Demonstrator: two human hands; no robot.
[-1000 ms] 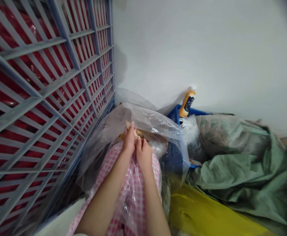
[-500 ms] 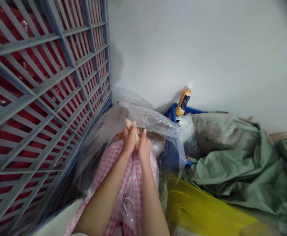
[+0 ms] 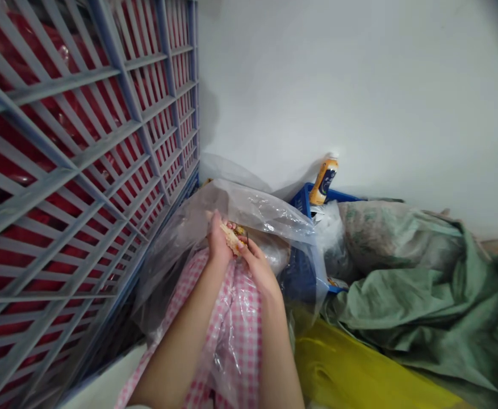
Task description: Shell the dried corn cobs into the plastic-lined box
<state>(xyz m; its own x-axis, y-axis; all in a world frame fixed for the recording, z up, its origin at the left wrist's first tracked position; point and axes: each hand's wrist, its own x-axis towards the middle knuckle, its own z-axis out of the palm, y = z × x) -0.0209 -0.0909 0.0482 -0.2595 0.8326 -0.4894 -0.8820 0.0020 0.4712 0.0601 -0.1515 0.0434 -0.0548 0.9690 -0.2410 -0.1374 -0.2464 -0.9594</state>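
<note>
My left hand [image 3: 218, 241] is closed around a pale, grainy, elongated piece that looks like a corn cob [image 3: 231, 240]. The thumb and fingers of my right hand [image 3: 257, 262] press on its lower right end. By the right fingertips shows a small, thin dark thing, too small to name. Yellowish bits lie just beyond the fingers. Both hands are above my lap, which is covered in pink checked cloth [image 3: 244, 318]. A clear plastic bag [image 3: 252, 201] spreads over the lap and around the hands.
A tall grey-blue plastic crate [image 3: 74, 165] with red contents rises at left. To the right stands a blue basket [image 3: 302, 267] with an orange-yellow bottle [image 3: 324, 179] and plastic bags. Green cloth [image 3: 419, 307] and a yellow bag [image 3: 359, 363] lie beside it. A white wall [image 3: 359, 85] is behind.
My right hand has turned, its fingers now reaching across toward the left hand. The cob shows more of its grainy side. The view has shifted slightly.
</note>
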